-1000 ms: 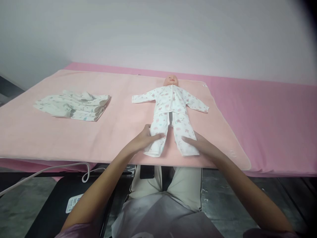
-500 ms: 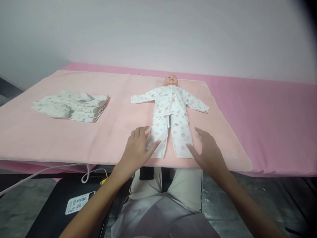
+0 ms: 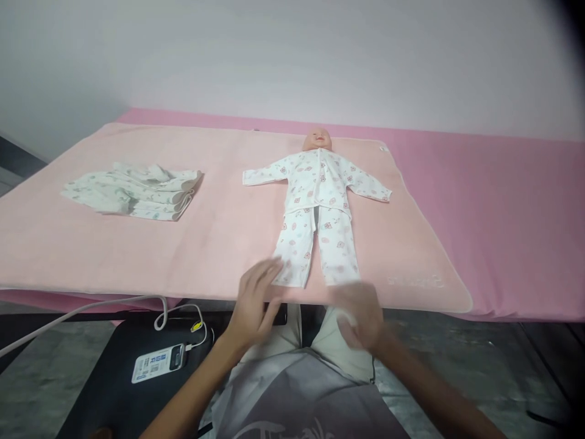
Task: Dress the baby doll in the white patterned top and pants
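Note:
On a pale pink mat lies a baby doll [image 3: 317, 139] on its back, arms spread. It wears a white patterned baby jacket [image 3: 315, 177] and matching baby trousers [image 3: 339, 247], both laid out smooth. My left hand [image 3: 256, 299] is at the mat's front edge by the trouser leg on the left, thumb apart from the fingers, holding nothing. Just below the other trouser leg is my right hand [image 3: 361, 314], blurred by motion, with a gap between thumb and fingers and nothing seen in it.
To the left on the mat [image 3: 219, 244] sits a folded pile of patterned cloth [image 3: 141, 192]. A pink sheet [image 3: 503, 231] extends to the right. Below the table, a white power bank [image 3: 158, 364] with a cable rests on a black seat [image 3: 109, 390].
Both hands have drawn back toward me, away from the trouser legs, and come lower in the view. The doll and its clothes keep their place on the mat.

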Action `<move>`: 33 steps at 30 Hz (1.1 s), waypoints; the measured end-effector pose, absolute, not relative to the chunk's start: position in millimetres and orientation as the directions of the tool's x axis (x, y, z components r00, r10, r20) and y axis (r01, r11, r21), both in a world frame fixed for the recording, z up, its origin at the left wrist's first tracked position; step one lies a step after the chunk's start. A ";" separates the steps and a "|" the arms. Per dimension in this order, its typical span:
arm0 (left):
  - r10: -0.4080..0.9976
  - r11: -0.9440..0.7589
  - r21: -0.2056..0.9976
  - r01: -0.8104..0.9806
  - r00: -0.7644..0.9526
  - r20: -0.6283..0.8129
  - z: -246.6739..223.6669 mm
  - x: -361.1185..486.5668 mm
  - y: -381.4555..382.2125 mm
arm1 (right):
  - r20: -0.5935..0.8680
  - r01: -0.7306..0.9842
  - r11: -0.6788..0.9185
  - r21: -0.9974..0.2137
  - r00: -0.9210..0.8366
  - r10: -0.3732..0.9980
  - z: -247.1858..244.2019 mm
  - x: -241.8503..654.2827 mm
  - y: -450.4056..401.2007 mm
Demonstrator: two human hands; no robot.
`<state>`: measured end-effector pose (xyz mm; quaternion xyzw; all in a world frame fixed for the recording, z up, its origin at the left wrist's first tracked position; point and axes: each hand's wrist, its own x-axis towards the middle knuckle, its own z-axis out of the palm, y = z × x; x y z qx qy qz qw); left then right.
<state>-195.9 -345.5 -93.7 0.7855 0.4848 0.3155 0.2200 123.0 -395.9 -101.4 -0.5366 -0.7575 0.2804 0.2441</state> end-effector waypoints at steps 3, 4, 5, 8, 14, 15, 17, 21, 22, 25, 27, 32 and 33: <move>0.933 -0.332 0.741 0.583 0.086 0.350 -147.8 -227.0 -395.2 | -0.084 0.543 0.215 -0.812 -0.474 0.877 -153.9 98.2 -446.5; 0.965 -0.237 0.774 0.587 0.049 0.259 -163.7 -232.1 -406.7 | -0.074 0.524 0.182 -0.832 -0.430 0.900 -169.1 86.1 -453.9; 0.987 -0.110 0.810 0.577 -0.034 0.158 -177.0 -234.2 -414.4 | -0.078 0.512 0.110 -0.852 -0.333 0.940 -181.8 73.4 -455.9; 0.967 0.193 0.897 0.396 -0.232 -0.106 -199.5 -227.1 -415.9 | -0.197 0.434 -0.119 -0.893 -0.139 0.970 -206.4 38.8 -438.6; 0.945 0.302 0.929 0.212 -0.192 -0.263 -202.2 -209.3 -389.3 | -0.238 0.309 -0.187 -0.932 -0.133 0.962 -222.9 3.3 -400.9; 0.948 0.297 0.932 0.209 -0.180 -0.262 -201.9 -208.1 -387.8 | -0.226 0.316 -0.174 -0.933 -0.135 0.965 -223.1 0.2 -399.2; 0.955 0.282 0.939 0.199 -0.154 -0.254 -203.1 -205.5 -387.5 | -0.213 0.339 -0.155 -0.928 -0.142 0.967 -222.1 -4.4 -397.8; 0.961 0.247 0.950 0.192 -0.179 -0.213 -211.0 -198.3 -391.1 | -0.222 0.342 -0.157 -0.926 -0.160 0.962 -222.2 -6.2 -398.3; 0.961 0.236 0.952 0.195 -0.192 -0.199 -212.8 -196.5 -392.1 | -0.218 0.325 -0.155 -0.933 -0.167 0.961 -224.0 -5.4 -399.3; 0.964 0.218 0.957 0.192 -0.195 -0.181 -213.8 -192.5 -395.4 | -0.200 0.243 -0.153 -0.958 -0.183 0.962 -233.1 -2.4 -405.2; 0.966 0.229 0.958 0.175 -0.163 -0.201 -211.0 -191.0 -398.5 | -0.216 0.141 -0.191 -0.971 -0.186 0.959 -239.5 -1.4 -410.8; 0.959 0.258 0.965 0.047 -0.129 -0.250 -206.0 -184.1 -409.2 | -0.242 -0.226 -0.308 -0.924 -0.279 0.929 -247.1 -2.5 -425.2; 0.956 0.260 0.965 0.021 -0.143 -0.254 -207.0 -181.4 -411.3 | -0.232 -0.268 -0.316 -0.910 -0.303 0.924 -247.8 -2.5 -427.5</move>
